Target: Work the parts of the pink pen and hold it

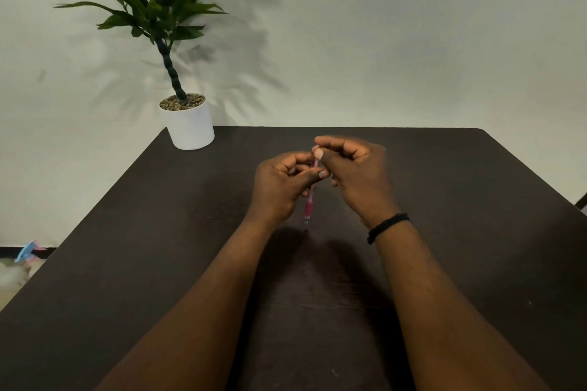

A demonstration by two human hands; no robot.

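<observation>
Both forearms reached over the dark worktop [158, 263], where the left hand [279, 187] and right hand [355, 174] curled their fingers round a red pen [309, 203] held upright above its middle, a potted plant [190, 123] at the far left corner.

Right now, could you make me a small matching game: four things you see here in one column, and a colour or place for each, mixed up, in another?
Things:
1. pen
2. pot
3. band
4. table

Colour or place:
A. black, round the right wrist
B. white, at the far left table corner
C. dark brown, under both arms
D. red, held upright between both hands

Pairs: 1-D, 2-B, 3-A, 4-C
</observation>
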